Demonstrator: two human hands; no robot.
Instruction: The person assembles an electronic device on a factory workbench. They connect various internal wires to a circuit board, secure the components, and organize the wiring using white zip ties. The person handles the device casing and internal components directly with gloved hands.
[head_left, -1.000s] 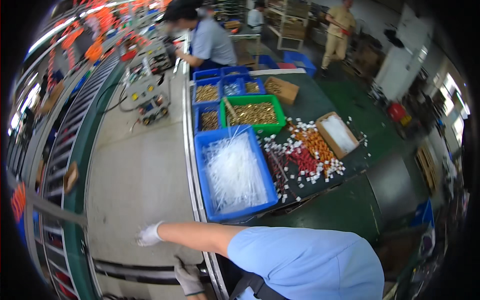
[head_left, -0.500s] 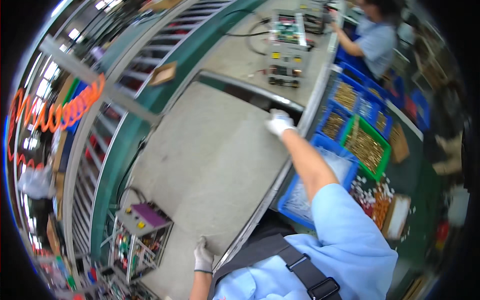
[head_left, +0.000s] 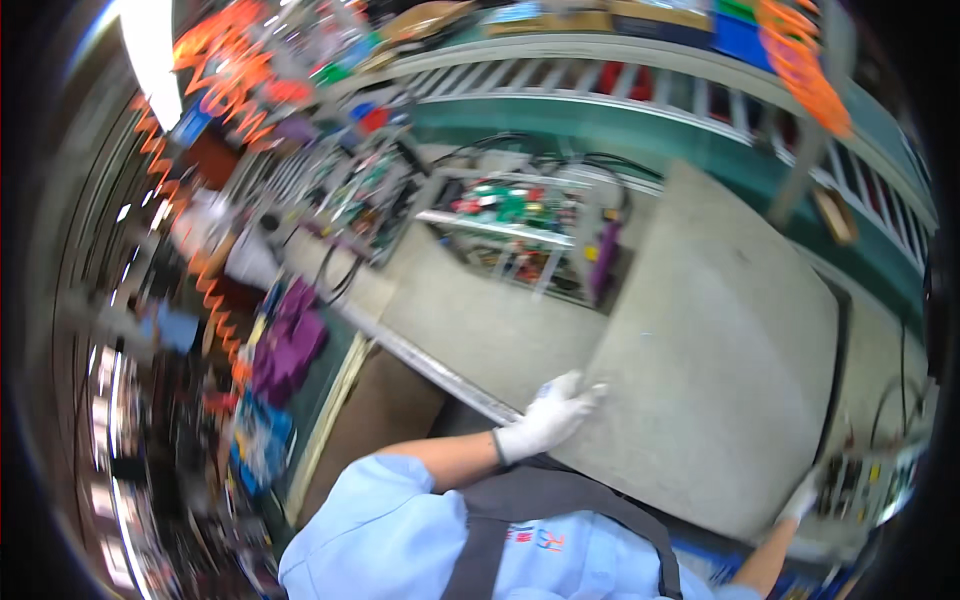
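Note:
A large flat grey board (head_left: pixel 720 340) lies in front of me on the worktop. My left hand (head_left: pixel 550 415), in a white glove, is at the board's left near edge, its thumb and fingers stretched apart. At the board's right near corner is my right hand (head_left: pixel 800 497), also gloved. Its fingers are blurred and partly out of sight, so their grip does not show. Left of the board stands an open metal-framed electronic unit (head_left: pixel 520 225) with green circuit boards and a purple side panel (head_left: pixel 605 262).
A second electronic unit (head_left: pixel 865 485) is beside my right hand. More circuit assemblies (head_left: pixel 375 195) stand at the far left. Behind the worktop runs a roller conveyor (head_left: pixel 690 95). Orange coiled hoses (head_left: pixel 805 65) hang above. Purple cloth (head_left: pixel 288 340) lies on a side bench at left.
The view has swung to the left, bringing the electronic unit to the middle. My right hand has come from the board's far edge to its near right corner. My left hand stays by the left edge.

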